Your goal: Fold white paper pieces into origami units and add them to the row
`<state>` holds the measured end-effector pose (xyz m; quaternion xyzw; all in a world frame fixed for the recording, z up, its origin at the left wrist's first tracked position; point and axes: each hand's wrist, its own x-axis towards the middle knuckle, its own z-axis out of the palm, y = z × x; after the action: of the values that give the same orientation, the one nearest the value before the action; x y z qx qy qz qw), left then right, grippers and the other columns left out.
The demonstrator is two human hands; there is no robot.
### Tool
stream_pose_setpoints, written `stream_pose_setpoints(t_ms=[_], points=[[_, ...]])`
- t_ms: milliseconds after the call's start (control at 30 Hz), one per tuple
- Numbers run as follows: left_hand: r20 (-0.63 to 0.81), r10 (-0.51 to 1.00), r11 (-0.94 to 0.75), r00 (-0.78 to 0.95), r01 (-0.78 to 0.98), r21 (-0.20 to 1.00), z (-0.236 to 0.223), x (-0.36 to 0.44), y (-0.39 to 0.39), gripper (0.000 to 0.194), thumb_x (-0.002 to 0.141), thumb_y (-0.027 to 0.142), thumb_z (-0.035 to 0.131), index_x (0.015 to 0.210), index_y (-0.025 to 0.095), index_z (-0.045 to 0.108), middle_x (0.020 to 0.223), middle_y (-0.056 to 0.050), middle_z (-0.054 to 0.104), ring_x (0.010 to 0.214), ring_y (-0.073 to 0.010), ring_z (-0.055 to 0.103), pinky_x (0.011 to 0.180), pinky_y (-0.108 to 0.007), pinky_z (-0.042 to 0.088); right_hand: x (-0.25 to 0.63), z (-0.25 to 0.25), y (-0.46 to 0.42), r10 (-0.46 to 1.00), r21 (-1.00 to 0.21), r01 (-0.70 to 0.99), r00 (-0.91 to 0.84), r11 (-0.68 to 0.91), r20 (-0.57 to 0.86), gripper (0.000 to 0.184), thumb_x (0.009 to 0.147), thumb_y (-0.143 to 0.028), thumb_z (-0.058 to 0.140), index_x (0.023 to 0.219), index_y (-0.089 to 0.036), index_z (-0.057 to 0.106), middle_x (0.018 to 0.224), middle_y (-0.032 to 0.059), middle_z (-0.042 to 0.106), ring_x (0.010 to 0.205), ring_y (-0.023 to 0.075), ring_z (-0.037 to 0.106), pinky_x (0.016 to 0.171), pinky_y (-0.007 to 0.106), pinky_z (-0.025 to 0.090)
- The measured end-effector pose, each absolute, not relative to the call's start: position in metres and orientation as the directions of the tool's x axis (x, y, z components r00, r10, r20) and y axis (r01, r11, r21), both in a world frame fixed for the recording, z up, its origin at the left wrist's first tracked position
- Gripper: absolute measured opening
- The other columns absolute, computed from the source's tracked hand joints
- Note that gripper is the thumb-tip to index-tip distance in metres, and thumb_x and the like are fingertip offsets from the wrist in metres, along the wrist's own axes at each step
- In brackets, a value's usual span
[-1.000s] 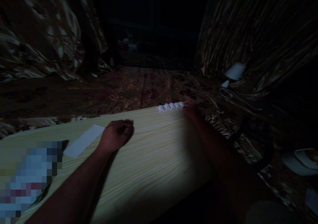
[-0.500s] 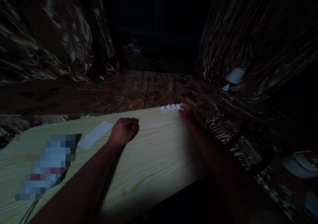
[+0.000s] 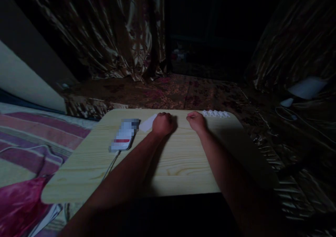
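My left hand (image 3: pixel 164 124) rests on the wooden table top, its fingers curled in; whether anything is inside is hidden. It overlaps the right end of a flat strip of white paper (image 3: pixel 147 123). My right hand (image 3: pixel 196 121) is close by on the right, thumb and fingers pressed together, and I cannot make out anything between them. Just beyond and to the right of that hand, several small white folded paper pieces (image 3: pixel 216 113) line the table's far edge in a row.
A blurred-out phone (image 3: pixel 124 135) with a white cable lies on the left of the table (image 3: pixel 181 163). A bed with a striped cover (image 3: pixel 26 132) and a pink bag (image 3: pixel 21 203) is at the left. A white lamp (image 3: pixel 307 88) stands on the dark floor at right.
The view has swung left, bringing in the bed and the table's left side. My right hand has come away from the right end of the folded row, leftward towards my left hand.
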<state>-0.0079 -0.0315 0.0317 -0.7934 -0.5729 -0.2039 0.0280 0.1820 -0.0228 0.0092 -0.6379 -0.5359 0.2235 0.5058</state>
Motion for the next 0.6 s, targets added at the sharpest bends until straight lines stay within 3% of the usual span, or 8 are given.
stream_pose_setpoints(t_ms=[267, 500, 600], points=[[0.319, 0.947, -0.072, 0.030, 0.990, 0.122, 0.026, -0.049, -0.036, 0.034, 0.078, 0.026, 0.047, 0.100, 0.008, 0.065, 0.103, -0.020, 0.061, 0.101, -0.0326, 0.052, 0.081, -0.041, 0.042, 0.148, -0.003, -0.022, 0.879, -0.830, 0.533, 0.300, 0.168, 0.371, 0.017, 0.072, -0.031, 0.055, 0.080, -0.021, 0.067, 0.074, 0.0020, 0.069, 0.069, 0.0168, 0.065, 0.066, 0.027, 0.050], [0.283, 0.938, -0.256, 0.201, 0.951, 0.173, 0.017, -0.049, -0.027, 0.030, 0.077, 0.025, 0.048, 0.098, 0.014, 0.066, 0.100, -0.015, 0.063, 0.101, -0.0269, 0.052, 0.088, -0.038, 0.039, 0.152, -0.008, -0.029, 0.888, -0.817, 0.543, 0.257, 0.194, 0.382, 0.017, 0.074, -0.031, 0.055, 0.079, -0.022, 0.067, 0.072, 0.0018, 0.069, 0.068, 0.0163, 0.065, 0.064, 0.025, 0.049], [0.315, 0.943, -0.166, 0.106, 0.971, 0.171, 0.018, -0.053, -0.026, 0.036, 0.078, 0.023, 0.046, 0.107, 0.013, 0.063, 0.105, -0.016, 0.062, 0.104, -0.0281, 0.051, 0.088, -0.039, 0.039, 0.150, -0.004, -0.031, 0.887, -0.831, 0.520, 0.267, 0.195, 0.376, 0.017, 0.075, -0.031, 0.055, 0.079, -0.021, 0.068, 0.072, 0.0023, 0.069, 0.068, 0.0162, 0.065, 0.064, 0.025, 0.049]])
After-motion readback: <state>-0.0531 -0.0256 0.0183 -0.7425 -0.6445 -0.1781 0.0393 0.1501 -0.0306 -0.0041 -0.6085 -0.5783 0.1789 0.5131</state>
